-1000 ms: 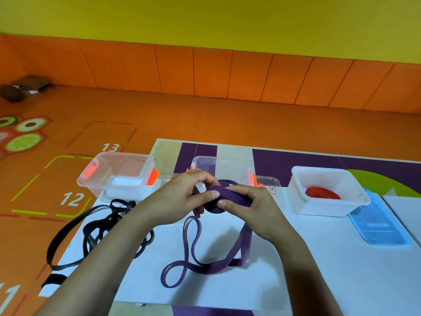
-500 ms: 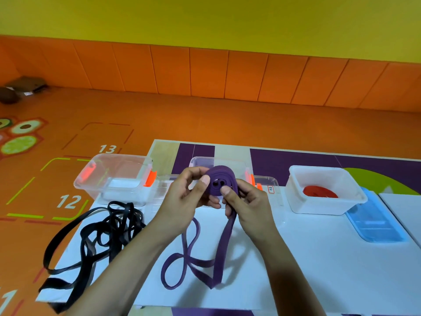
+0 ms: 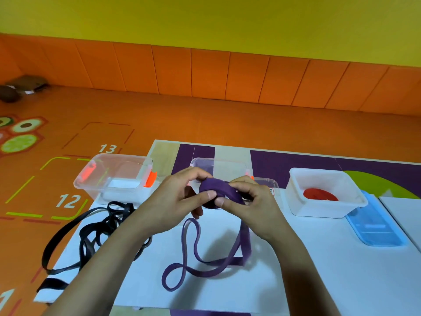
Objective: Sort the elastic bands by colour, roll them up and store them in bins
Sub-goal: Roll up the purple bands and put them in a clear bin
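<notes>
A purple elastic band (image 3: 222,189) is partly rolled into a coil that I hold above the white table (image 3: 319,270). My left hand (image 3: 177,201) pinches the coil's left side with thumb and fingers. My right hand (image 3: 250,204) grips its right side, thumb on the front. The band's loose tail (image 3: 193,247) hangs down and loops over the table. Several black bands (image 3: 98,233) lie tangled at the left, partly hanging off the edge. A rolled red band (image 3: 320,194) sits in the white bin (image 3: 296,201).
A clear bin with orange latches (image 3: 114,176) stands at the table's back left. Another clear bin (image 3: 218,165) stands behind my hands, mostly hidden. A blue lid (image 3: 376,226) lies right of the white bin. The orange floor mat surrounds the table.
The coil, held upright facing me half a second ago, is now turned flatter and lower. The tail has shifted and spread right on the table.
</notes>
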Tool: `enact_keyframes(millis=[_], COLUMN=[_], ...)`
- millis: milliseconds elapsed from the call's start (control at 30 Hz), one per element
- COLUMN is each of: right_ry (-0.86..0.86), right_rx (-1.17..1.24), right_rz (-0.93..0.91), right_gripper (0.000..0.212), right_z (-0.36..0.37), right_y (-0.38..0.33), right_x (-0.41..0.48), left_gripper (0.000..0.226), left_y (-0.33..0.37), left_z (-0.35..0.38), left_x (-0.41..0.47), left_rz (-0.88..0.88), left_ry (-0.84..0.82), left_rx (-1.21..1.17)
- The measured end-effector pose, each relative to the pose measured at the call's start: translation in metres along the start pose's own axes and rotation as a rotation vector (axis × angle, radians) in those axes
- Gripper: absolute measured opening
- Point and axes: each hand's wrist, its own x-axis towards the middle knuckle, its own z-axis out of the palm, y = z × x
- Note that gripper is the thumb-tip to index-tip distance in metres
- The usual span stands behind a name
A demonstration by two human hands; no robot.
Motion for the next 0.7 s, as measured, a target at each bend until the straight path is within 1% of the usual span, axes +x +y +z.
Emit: enact_keyframes(millis=[100, 267, 333, 367, 400, 433, 500, 567, 600, 633, 700], right_ry=[-0.002, 0.068, 0.081, 0.077, 0.062, 0.039, -0.004, -0.054, -0.086, -0.107, -0.103], right_rx=[0.125, 0.348, 0.346, 0.322, 0.283, 0.231, 0.128, 0.065, 0.045, 0.029, 0.014], right_rz=[-0.009, 0.014, 0.007, 0.003, -0.005, -0.013, -0.023, -0.006, 0.002, 0.004, -0.013], right_gripper=[0.018, 0.028, 0.024, 0.023, 0.024, 0.025, 0.027, 0.027, 0.025, 0.024, 0.023], right_z=[0.001, 0.010, 0.013, 0.013, 0.011, 0.009, 0.002, -0.002, -0.003, -0.003, -0.002], right_y=[0.005, 0.011, 0.012, 0.011, 0.011, 0.010, 0.011, 0.010, 0.009, 0.008, 0.007], right_x=[-0.002, -0.004, -0.003, -0.002, -0.002, -0.002, -0.004, -0.005, -0.005, -0.005, -0.004], left_gripper=[0.022, 0.034, 0.031, 0.025, 0.019, 0.014, 0.014, 0.020, 0.022, 0.020, 0.015], left_y=[-0.003, -0.001, 0.000, 0.000, 0.000, -0.001, -0.001, 0.002, 0.005, 0.008, 0.011], left_z=[0.009, 0.026, 0.033, 0.035, 0.034, 0.031, 0.019, 0.007, 0.001, -0.003, -0.008], left_x=[-0.001, 0.001, -0.001, -0.001, -0.002, -0.002, -0.002, -0.003, -0.003, -0.003, -0.001], left_rz=[-0.015, -0.036, -0.082, -0.111, -0.138, -0.159, -0.147, -0.074, -0.039, -0.014, 0.004], left_ry=[0.036, 0.147, 0.165, 0.169, 0.168, 0.163, 0.155, 0.121, 0.084, 0.036, -0.046], left_rx=[-0.196, -0.549, -0.696, -0.716, -0.681, -0.593, -0.274, 0.042, 0.121, 0.152, 0.155])
